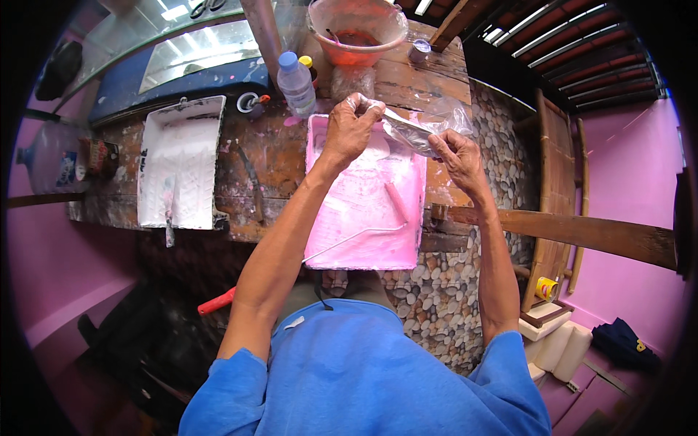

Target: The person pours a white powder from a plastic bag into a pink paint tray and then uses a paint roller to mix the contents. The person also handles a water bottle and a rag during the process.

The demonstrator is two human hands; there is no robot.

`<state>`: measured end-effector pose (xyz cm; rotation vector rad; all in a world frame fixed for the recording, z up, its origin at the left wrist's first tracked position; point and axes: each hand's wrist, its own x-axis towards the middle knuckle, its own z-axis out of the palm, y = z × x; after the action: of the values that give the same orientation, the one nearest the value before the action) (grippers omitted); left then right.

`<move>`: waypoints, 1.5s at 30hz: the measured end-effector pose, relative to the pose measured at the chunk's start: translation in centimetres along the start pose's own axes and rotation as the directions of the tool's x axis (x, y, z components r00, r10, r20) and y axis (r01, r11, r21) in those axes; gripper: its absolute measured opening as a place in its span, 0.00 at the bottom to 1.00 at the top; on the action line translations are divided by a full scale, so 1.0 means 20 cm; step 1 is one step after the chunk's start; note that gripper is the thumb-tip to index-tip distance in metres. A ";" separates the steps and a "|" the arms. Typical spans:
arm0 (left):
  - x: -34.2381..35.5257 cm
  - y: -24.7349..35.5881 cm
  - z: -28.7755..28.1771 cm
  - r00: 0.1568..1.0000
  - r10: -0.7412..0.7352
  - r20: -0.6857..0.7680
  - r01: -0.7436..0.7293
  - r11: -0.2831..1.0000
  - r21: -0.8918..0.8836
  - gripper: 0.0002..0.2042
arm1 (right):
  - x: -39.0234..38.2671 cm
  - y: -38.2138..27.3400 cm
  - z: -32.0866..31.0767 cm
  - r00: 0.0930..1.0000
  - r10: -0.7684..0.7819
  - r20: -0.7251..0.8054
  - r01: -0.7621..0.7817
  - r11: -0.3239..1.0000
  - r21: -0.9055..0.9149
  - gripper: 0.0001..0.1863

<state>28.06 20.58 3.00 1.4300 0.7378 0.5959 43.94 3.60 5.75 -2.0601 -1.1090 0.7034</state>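
Note:
A transparent plastic bag [411, 135] is stretched between my hands above the far right part of a paint tray [331, 251] coated in pink. My left hand [350, 127] pinches the bag's left end, with pale smears on its fingers. Its right side is gripped by my right hand [456, 154], with loose film spreading out beyond the fingers. In the tray below lies a paint roller [396, 202] covered in pink. Its wire frame reaches out to the left, and its red handle [217, 301] shows beyond my left forearm.
On the wooden table [240, 160] stand a white paint tray [182, 145] with a brush, a water bottle [296, 86] with a blue cap, a reddish bucket [356, 33] and a small jar [419, 51]. A wooden beam [582, 231] juts out at the right.

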 end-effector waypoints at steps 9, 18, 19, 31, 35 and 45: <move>0.01 0.04 -0.09 0.969 0.104 0.223 -0.125 0.989 0.080 0.16 | -0.01 -0.06 0.00 0.992 -0.123 -0.015 0.124 0.978 0.167 0.12; 0.02 0.04 -0.10 0.820 0.416 0.394 -0.573 0.590 0.569 0.12 | 0.00 -0.06 0.02 0.989 -0.148 -0.018 0.148 0.989 0.018 0.10; 0.02 0.05 -0.10 0.833 0.383 0.399 -0.553 0.594 0.585 0.12 | 0.00 -0.05 0.03 0.986 -0.165 -0.017 0.165 0.986 0.028 0.09; 0.05 0.14 -0.03 0.849 0.249 0.466 -0.503 0.653 0.567 0.16 | 0.07 -0.14 0.04 0.991 -0.124 -0.056 0.125 0.992 0.016 0.09; 0.10 0.16 -0.02 0.835 0.206 0.511 -0.519 0.603 0.606 0.15 | 0.07 -0.14 0.04 0.986 -0.128 -0.106 0.122 0.991 -0.058 0.08; 0.10 0.15 -0.03 0.820 0.348 0.454 -0.565 0.618 0.547 0.11 | 0.10 -0.15 0.06 0.996 -0.088 -0.021 0.083 0.981 -0.174 0.09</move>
<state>29.15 22.76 5.72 2.3791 0.3080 0.4942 42.68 6.89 7.01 -2.1447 -1.2737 0.5501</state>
